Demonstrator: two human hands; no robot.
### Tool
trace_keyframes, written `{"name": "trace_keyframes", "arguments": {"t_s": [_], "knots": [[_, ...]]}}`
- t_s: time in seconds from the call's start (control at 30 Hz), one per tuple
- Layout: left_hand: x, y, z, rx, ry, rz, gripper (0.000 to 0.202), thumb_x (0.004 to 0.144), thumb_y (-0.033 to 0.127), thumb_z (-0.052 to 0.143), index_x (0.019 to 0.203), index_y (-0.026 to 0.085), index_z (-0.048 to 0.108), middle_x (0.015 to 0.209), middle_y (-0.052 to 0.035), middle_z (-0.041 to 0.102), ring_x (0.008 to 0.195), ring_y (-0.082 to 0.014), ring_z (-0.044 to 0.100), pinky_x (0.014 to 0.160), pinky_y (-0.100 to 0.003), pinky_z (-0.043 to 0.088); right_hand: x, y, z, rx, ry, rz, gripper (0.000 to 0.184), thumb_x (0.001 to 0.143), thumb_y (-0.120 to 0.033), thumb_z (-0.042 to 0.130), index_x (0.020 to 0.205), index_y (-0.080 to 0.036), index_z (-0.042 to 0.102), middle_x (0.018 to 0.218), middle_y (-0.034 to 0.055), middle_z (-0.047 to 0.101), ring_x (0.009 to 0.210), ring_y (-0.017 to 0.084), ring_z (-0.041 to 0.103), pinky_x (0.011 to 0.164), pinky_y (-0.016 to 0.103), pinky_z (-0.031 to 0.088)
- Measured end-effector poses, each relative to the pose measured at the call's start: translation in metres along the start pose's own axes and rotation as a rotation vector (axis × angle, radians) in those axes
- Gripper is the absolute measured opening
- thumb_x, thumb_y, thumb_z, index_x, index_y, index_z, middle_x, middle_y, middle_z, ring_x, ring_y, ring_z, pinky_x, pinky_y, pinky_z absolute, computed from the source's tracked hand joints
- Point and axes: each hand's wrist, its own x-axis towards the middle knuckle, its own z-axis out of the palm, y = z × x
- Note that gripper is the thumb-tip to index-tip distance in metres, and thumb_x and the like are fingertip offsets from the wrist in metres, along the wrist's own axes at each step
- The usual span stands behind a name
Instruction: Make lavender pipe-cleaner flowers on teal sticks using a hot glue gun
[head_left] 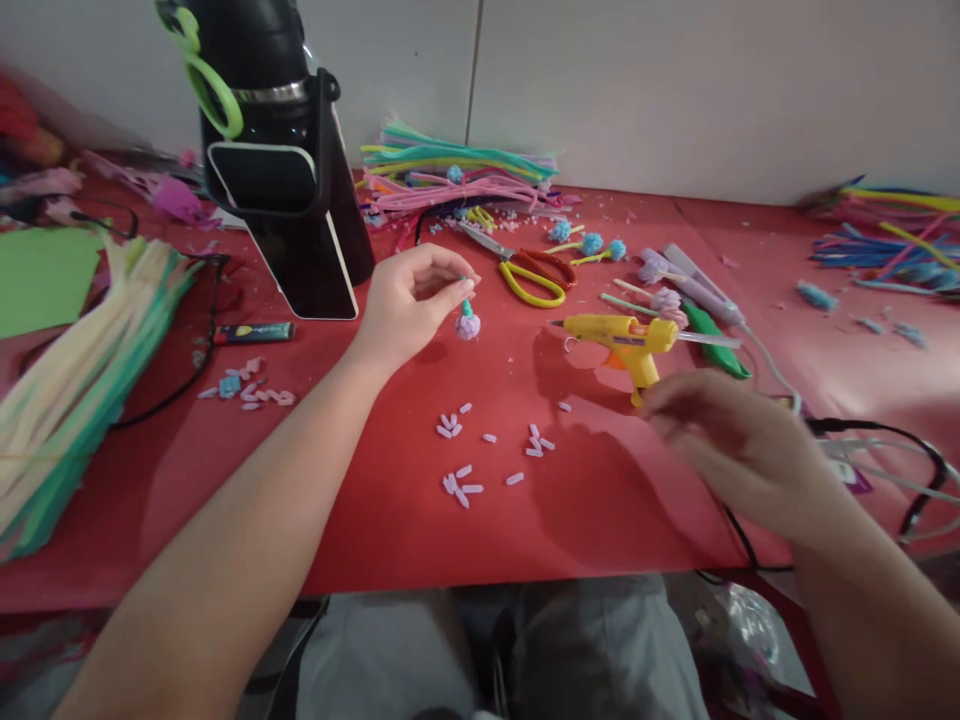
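Note:
My left hand [418, 300] is closed in a pinch on the green stem of a small pipe-cleaner flower [468, 324]. Its lilac head hangs downward above the red table. Over on the right, my right hand [724, 440] is blurred by motion, its fingers close to the grip of a yellow glue gun [626, 340]. Whether they touch the grip I cannot tell. A clear glue stick [709, 340] sticks out of the gun's back, and the nozzle points left. Between my arms lie several short lilac pipe-cleaner pieces [460, 486] in loose groups.
Scissors with yellow and red handles [534, 283] lie behind the flower. Finished blue-headed stems [592, 244] and a lilac hair-iron-like tool [703, 285] are at right. A black bottle with a phone [300, 230] stands left. Pipe-cleaner bundles [82, 380] line the left side and back; cables [892, 450] run right.

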Motion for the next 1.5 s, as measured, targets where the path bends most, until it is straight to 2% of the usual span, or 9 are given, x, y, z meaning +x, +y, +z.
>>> {"name": "trace_keyframes", "arguments": {"t_s": [0.1,0.17,0.27,0.4,0.57,0.73,0.83,1.3,1.5], "knots": [[-0.003,0.004,0.001,0.025,-0.009,-0.006,0.008,0.082,0.018,0.074,0.086,0.021,0.068,0.087,-0.0018,0.077,0.087,-0.0200,0.076,0.084,-0.038,0.064,0.019,-0.032,0.025,0.019,-0.471,-0.145,0.016,0.095,-0.018,0.053,0.096,-0.025,0.067,0.090,0.0026,0.071,0.079,0.018,0.065,0.072,0.031,0.049],[-0.004,0.006,0.002,0.034,-0.013,-0.002,0.008,0.082,0.017,0.074,0.085,0.021,0.068,0.087,-0.0014,0.077,0.087,-0.0199,0.076,0.084,-0.038,0.064,0.037,-0.052,0.045,-0.062,-0.628,-0.263,0.022,0.092,-0.011,0.051,0.095,-0.023,0.069,0.090,0.0016,0.072,0.078,0.016,0.064,0.074,0.029,0.047],[-0.006,0.006,0.002,0.049,-0.022,0.009,0.007,0.083,0.016,0.074,0.086,0.020,0.068,0.087,-0.0016,0.077,0.087,-0.0200,0.076,0.084,-0.038,0.064,0.054,-0.069,0.072,-0.195,-0.723,-0.427,0.013,0.090,-0.015,0.057,0.092,-0.018,0.069,0.090,0.0050,0.069,0.079,0.018,0.061,0.072,0.030,0.044],[-0.007,0.006,0.002,0.060,-0.029,0.019,0.008,0.083,0.016,0.074,0.084,0.020,0.068,0.085,-0.0010,0.076,0.085,-0.0196,0.076,0.083,-0.037,0.064,0.055,-0.071,0.086,-0.309,-0.780,-0.457,0.013,0.095,-0.017,0.057,0.089,-0.015,0.068,0.087,0.0067,0.067,0.078,0.019,0.059,0.072,0.033,0.042],[-0.008,0.007,0.003,0.083,-0.049,0.000,0.009,0.083,0.018,0.075,0.085,0.022,0.067,0.085,-0.0004,0.076,0.086,-0.0199,0.076,0.083,-0.038,0.065,0.058,-0.057,0.075,-0.115,-0.690,-0.331,0.015,0.101,-0.019,0.050,0.092,-0.018,0.062,0.093,0.0059,0.067,0.079,0.017,0.060,0.073,0.031,0.046],[-0.009,0.011,0.005,0.092,-0.036,-0.015,0.008,0.083,0.018,0.075,0.085,0.020,0.068,0.086,-0.0016,0.077,0.085,-0.0191,0.076,0.081,-0.036,0.065,0.077,-0.023,0.061,0.155,-0.323,-0.128,0.008,0.093,-0.027,0.065,0.088,-0.021,0.064,0.086,0.0019,0.070,0.074,0.015,0.064,0.071,0.027,0.052],[-0.010,0.016,0.007,0.092,-0.028,-0.022,0.007,0.082,0.016,0.075,0.084,0.019,0.068,0.084,-0.0017,0.077,0.081,-0.0177,0.076,0.079,-0.033,0.064,0.087,-0.007,0.059,0.152,-0.159,-0.128,0.013,0.091,-0.030,0.069,0.101,-0.021,0.069,0.094,0.0043,0.074,0.085,0.018,0.069,0.080,0.032,0.056],[-0.015,0.022,0.012,0.104,-0.037,-0.022,0.007,0.082,0.013,0.073,0.084,0.018,0.068,0.083,-0.0016,0.077,0.078,-0.0154,0.075,0.076,-0.029,0.064,0.088,-0.005,0.071,0.100,-0.034,-0.236,0.006,0.092,-0.020,0.065,0.089,-0.021,0.070,0.088,0.0028,0.073,0.079,0.018,0.066,0.074,0.031,0.053],[-0.016,0.025,0.015,0.117,-0.055,-0.021,0.006,0.083,0.014,0.072,0.085,0.018,0.069,0.083,-0.0021,0.077,0.078,-0.0151,0.075,0.077,-0.029,0.063,0.085,-0.010,0.074,0.033,0.060,-0.331,0.018,0.094,-0.017,0.061,0.100,-0.022,0.077,0.095,0.0060,0.071,0.084,0.018,0.067,0.078,0.034,0.054]]}}
